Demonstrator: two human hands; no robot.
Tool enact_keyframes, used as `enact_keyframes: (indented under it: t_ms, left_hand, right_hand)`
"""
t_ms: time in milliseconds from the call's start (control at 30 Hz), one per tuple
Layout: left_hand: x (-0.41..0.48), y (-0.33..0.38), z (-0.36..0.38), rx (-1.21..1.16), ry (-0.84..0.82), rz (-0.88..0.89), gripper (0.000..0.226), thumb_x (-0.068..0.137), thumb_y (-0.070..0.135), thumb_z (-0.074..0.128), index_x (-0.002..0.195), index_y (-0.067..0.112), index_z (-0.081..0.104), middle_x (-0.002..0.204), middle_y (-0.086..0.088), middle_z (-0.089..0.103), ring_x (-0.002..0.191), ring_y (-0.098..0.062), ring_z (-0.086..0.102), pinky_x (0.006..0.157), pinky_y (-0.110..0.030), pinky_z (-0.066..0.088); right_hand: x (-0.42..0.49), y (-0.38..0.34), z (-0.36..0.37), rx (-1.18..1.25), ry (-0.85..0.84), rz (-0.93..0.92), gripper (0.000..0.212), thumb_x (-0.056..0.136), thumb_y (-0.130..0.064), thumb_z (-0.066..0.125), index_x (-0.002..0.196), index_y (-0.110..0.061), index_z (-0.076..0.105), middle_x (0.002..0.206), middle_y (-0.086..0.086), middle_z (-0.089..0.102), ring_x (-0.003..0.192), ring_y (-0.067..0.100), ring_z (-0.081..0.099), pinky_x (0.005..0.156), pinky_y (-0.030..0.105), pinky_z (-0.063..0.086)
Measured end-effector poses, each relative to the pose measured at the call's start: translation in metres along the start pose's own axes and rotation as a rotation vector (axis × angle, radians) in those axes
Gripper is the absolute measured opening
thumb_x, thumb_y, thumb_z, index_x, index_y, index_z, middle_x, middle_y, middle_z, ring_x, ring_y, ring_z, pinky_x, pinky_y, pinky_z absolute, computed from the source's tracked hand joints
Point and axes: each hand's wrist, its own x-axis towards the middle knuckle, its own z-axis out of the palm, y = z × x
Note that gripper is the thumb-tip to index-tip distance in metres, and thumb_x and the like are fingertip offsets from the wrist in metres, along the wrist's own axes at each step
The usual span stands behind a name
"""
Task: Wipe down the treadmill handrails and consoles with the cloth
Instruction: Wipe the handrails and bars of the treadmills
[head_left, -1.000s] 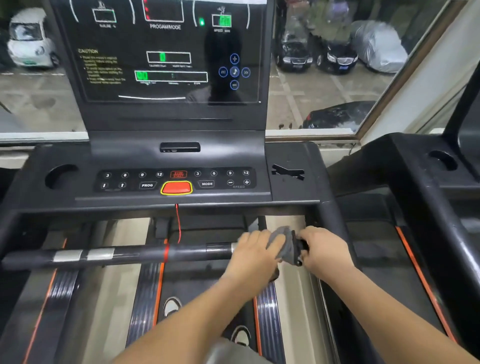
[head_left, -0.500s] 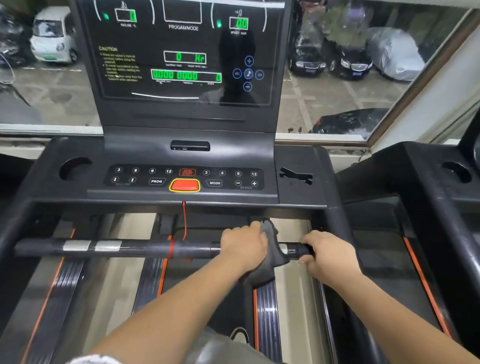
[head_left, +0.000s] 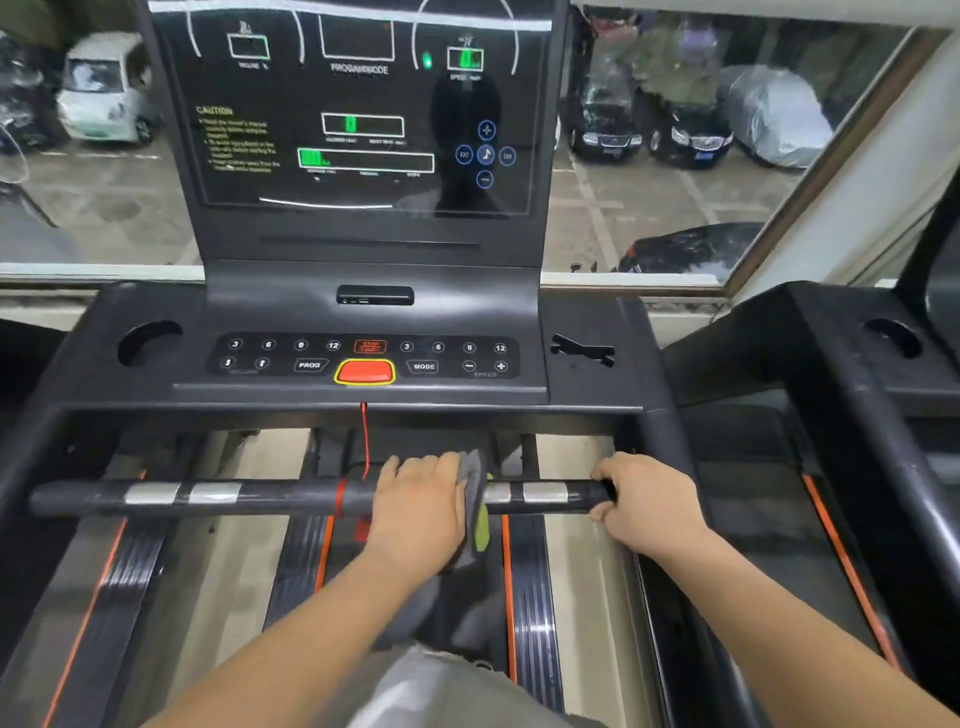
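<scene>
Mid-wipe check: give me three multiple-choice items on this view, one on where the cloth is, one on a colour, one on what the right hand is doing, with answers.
1. Where is the grey cloth?
A. in a bucket
B. on the black crossbar handrail, under the left hand
C. in a pocket

2. What colour is the big oval button on the dark grey console?
A. green
B. blue
C. red, yellow-rimmed

3. What is the right hand doing?
A. gripping the handrail's right end
B. lying flat and open
C. pointing upward

Answers: 1 B, the cloth sits on the bar beneath that hand; 2 C, a red face with a yellow edge; 3 A, its fingers curl round the bar.
</scene>
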Motion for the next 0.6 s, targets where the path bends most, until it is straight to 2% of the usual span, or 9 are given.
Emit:
enact_keyframes:
  t_ms: [67, 100, 200, 300, 367, 400, 467, 533, 600]
  left_hand:
    - [-0.002, 0.020, 0.001, 0.032, 0.007, -0.051, 0.014, 0.090, 0.025, 0.057, 0.103, 0.021, 0.062, 0.085, 0.000, 0.065, 0.082, -0.028, 0.063, 0.100, -0.052, 0.044]
    - [-0.006, 0.024, 0.003, 0.045, 0.015, -0.022, 0.015, 0.087, 0.022, 0.060, 0.102, 0.020, 0.061, 0.086, 0.000, 0.062, 0.083, -0.028, 0.060, 0.101, -0.051, 0.041]
    - [-0.017, 0.007, 0.001, -0.011, 0.018, 0.157, 0.041, 0.066, 0.014, 0.071, 0.106, 0.018, 0.063, 0.098, -0.001, 0.063, 0.094, -0.027, 0.060, 0.106, -0.049, 0.043]
    - [-0.020, -0.035, -0.009, 0.013, 0.008, 0.257, 0.056, 0.056, 0.011, 0.079, 0.110, 0.019, 0.067, 0.114, 0.000, 0.069, 0.104, -0.021, 0.066, 0.104, -0.046, 0.052]
    - [-0.017, -0.057, -0.015, 0.010, -0.007, 0.244, 0.045, 0.061, 0.010, 0.077, 0.104, 0.020, 0.067, 0.102, 0.002, 0.069, 0.093, -0.020, 0.066, 0.096, -0.037, 0.054]
    - [-0.015, -0.062, -0.017, 0.013, -0.016, 0.225, 0.037, 0.064, 0.010, 0.074, 0.099, 0.019, 0.065, 0.094, 0.002, 0.067, 0.086, -0.021, 0.065, 0.088, -0.032, 0.052]
    - [-0.008, -0.054, -0.019, 0.036, -0.072, 0.179, 0.023, 0.073, 0.015, 0.067, 0.095, 0.019, 0.062, 0.084, 0.000, 0.064, 0.077, -0.023, 0.064, 0.075, -0.032, 0.049]
    - [0.008, -0.036, -0.022, 0.040, -0.159, 0.066, 0.012, 0.091, 0.023, 0.052, 0.100, 0.018, 0.057, 0.088, -0.003, 0.066, 0.080, -0.028, 0.067, 0.070, -0.037, 0.050]
    - [0.035, -0.031, -0.020, 0.001, -0.339, -0.079, 0.024, 0.102, 0.032, 0.036, 0.108, 0.017, 0.054, 0.104, -0.007, 0.069, 0.096, -0.033, 0.068, 0.076, -0.039, 0.047]
  right_hand:
    - [0.004, -0.008, -0.002, 0.003, -0.032, 0.022, 0.024, 0.083, -0.029, 0.071, 0.106, -0.028, 0.069, 0.105, -0.008, 0.066, 0.104, 0.019, 0.064, 0.079, 0.032, 0.054]
    - [0.007, -0.013, -0.002, 0.026, -0.054, 0.017, 0.030, 0.083, -0.029, 0.072, 0.112, -0.026, 0.068, 0.111, -0.006, 0.065, 0.110, 0.021, 0.063, 0.083, 0.035, 0.055]
    - [0.013, -0.038, 0.001, 0.100, -0.120, -0.077, 0.053, 0.083, -0.042, 0.076, 0.131, -0.028, 0.060, 0.126, -0.005, 0.057, 0.121, 0.021, 0.057, 0.093, 0.037, 0.052]
    - [0.017, -0.062, 0.007, 0.020, -0.098, -0.163, 0.035, 0.088, -0.044, 0.070, 0.117, -0.026, 0.062, 0.115, -0.004, 0.059, 0.112, 0.021, 0.059, 0.079, 0.032, 0.046]
    - [0.019, -0.068, 0.008, -0.023, -0.080, -0.157, 0.024, 0.090, -0.043, 0.065, 0.106, -0.026, 0.059, 0.107, -0.006, 0.059, 0.106, 0.020, 0.059, 0.074, 0.031, 0.044]
    - [0.021, -0.067, 0.009, -0.015, -0.090, -0.144, 0.023, 0.090, -0.044, 0.063, 0.105, -0.028, 0.058, 0.106, -0.007, 0.058, 0.104, 0.019, 0.058, 0.074, 0.031, 0.046]
    - [0.020, -0.066, 0.008, 0.004, -0.120, -0.116, 0.021, 0.091, -0.046, 0.059, 0.104, -0.030, 0.057, 0.106, -0.010, 0.057, 0.103, 0.017, 0.056, 0.080, 0.034, 0.051]
    - [0.019, -0.067, 0.008, 0.032, -0.122, -0.096, 0.021, 0.091, -0.045, 0.058, 0.107, -0.031, 0.056, 0.105, -0.010, 0.055, 0.101, 0.015, 0.053, 0.083, 0.035, 0.051]
    - [0.018, -0.068, 0.011, 0.049, -0.101, -0.085, 0.020, 0.091, -0.044, 0.060, 0.106, -0.031, 0.056, 0.105, -0.010, 0.055, 0.101, 0.015, 0.052, 0.083, 0.035, 0.050]
